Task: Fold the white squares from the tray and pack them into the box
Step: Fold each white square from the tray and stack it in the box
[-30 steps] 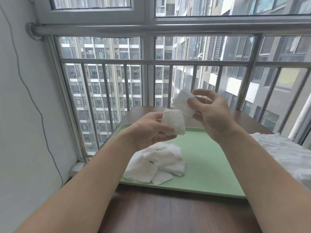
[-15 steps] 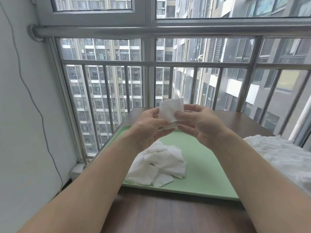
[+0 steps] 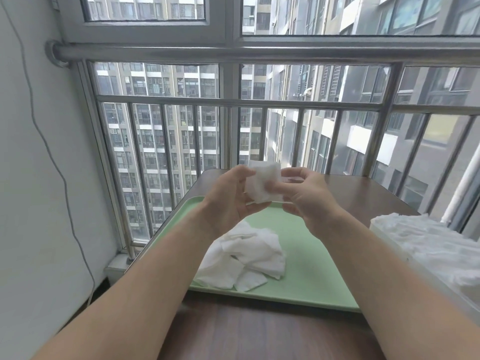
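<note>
Both hands hold one white square (image 3: 262,180) in the air above the far end of the green tray (image 3: 309,258). My left hand (image 3: 231,198) grips its left side with curled fingers. My right hand (image 3: 301,196) pinches its right side between thumb and fingers. A loose heap of white squares (image 3: 249,258) lies on the tray's near left part, under my left wrist. The clear box (image 3: 428,258), heaped with white squares, stands at the right edge of the table.
The tray rests on a dark wooden table (image 3: 259,333) pushed against a metal window railing (image 3: 233,102). A white wall with a hanging cable (image 3: 59,175) runs along the left.
A second ago each hand held a square apart from the other. The hands have come together and now hold the white material jointly, a little higher and further from me.
</note>
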Demonstrator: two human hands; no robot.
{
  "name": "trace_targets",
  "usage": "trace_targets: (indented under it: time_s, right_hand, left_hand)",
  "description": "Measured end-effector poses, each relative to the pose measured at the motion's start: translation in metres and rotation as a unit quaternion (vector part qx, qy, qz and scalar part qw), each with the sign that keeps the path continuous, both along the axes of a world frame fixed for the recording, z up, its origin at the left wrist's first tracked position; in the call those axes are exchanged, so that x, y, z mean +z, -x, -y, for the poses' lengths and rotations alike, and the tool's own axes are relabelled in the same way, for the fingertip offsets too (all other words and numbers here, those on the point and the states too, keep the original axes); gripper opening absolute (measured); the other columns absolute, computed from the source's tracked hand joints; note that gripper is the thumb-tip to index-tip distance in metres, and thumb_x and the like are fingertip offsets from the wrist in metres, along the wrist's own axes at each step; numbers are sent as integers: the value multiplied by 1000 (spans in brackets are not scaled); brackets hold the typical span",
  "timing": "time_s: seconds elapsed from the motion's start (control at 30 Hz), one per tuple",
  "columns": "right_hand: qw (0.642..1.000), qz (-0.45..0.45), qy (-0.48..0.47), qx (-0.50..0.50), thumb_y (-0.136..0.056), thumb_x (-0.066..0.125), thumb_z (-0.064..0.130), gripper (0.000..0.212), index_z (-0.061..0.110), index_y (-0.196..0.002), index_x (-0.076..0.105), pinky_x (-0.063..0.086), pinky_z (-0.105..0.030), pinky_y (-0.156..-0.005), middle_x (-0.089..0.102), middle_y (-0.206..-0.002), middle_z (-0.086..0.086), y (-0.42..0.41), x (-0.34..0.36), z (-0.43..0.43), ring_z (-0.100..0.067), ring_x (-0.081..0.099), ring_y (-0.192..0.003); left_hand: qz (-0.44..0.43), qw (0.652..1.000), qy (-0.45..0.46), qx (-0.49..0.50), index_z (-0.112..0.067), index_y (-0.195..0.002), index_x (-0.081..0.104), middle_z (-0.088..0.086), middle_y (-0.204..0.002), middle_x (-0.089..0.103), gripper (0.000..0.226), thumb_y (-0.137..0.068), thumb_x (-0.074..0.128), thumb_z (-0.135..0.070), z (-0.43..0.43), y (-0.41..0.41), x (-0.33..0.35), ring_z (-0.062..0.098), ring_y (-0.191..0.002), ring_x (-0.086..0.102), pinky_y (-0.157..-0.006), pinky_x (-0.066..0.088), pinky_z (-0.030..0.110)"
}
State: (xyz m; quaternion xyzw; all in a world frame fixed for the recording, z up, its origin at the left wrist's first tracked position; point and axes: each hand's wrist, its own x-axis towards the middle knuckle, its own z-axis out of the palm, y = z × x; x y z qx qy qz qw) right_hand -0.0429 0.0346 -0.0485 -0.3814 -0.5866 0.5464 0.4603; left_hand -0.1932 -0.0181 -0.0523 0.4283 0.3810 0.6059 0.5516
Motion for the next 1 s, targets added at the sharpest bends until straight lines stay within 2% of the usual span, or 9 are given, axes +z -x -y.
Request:
trace_targets:
  time_s: [0.1,0.17,0.27,0.37,0.5,0.6,0.67,0.87,1.0]
  right_hand:
    - [999,33,-35,6,-78,83,13,51,16,-122,59,48,-29,-71,66,-113,-9,-1,3,1,-23,67,-97]
    - [998,43,-27,39,-81,76,8,45,14,-123,61,52,-32,-75,70,-114,-11,-1,11,0,-28,68,-103]
    - [993,77,-19,84,-85,67,6,34,10,-118,65,57,-41,-83,70,-116,-17,0,26,4,-30,67,-100]
    - [981,160,-76,79,-83,77,11,30,9,-111,66,58,-44,-89,71,-109,-15,-4,41,14,-30,70,-101]
    - [958,256,-119,56,-83,81,16,28,7,-105,65,62,-41,-81,72,-100,-14,-29,58,21,-27,74,-90]
    - [928,333,-155,58,-88,76,14,17,8,-100,66,62,-32,-75,73,-92,-11,-56,68,30,-22,72,-83]
    - [912,366,-174,69,-90,73,12,15,10,-101,64,60,-23,-68,71,-93,-9,-78,75,38,-19,69,-82]
    - [885,422,-176,90,-88,75,12,20,14,-103,63,57,-20,-66,72,-95,-3,-151,97,57,-12,73,-81]
    - [905,388,-164,64,-84,77,7,32,16,-112,64,59,-25,-73,74,-104,-2,-216,104,64,-14,73,-92]
  left_hand:
    - [-57,997,-53,-3,-4,-117,67,12,-105,71,24,-95,56,-3,4,-1,-1,26,-101,68,-100,54,40]
    - [-84,994,-66,7,0,-116,66,13,-103,72,32,-90,53,13,6,-2,1,28,-102,70,-96,56,40]
    - [-117,990,-68,43,-3,-105,68,5,-89,75,35,-85,51,19,8,-5,5,26,-95,72,-89,59,39]
    - [-158,984,-67,48,-8,-105,65,0,-85,77,31,-78,65,7,13,-7,14,24,-91,73,-87,61,39]
    - [-261,964,-49,31,-5,-124,55,14,-113,67,45,-82,67,8,23,-17,27,26,-100,72,-86,61,41]
    - [-305,951,-52,28,-7,-117,54,17,-110,67,39,-84,73,2,31,-34,28,25,-92,74,-80,62,37]
    - [-299,952,-59,28,-6,-114,54,18,-104,70,37,-84,76,-3,36,-49,28,26,-86,76,-75,63,34]
    - [-333,937,-105,-25,-12,-103,60,13,-85,77,24,-87,77,-17,51,-102,29,24,-75,76,-64,59,30]
    - [-400,906,-134,-33,-22,-100,60,4,-83,77,24,-88,76,-34,47,-147,25,19,-74,74,-64,57,31]
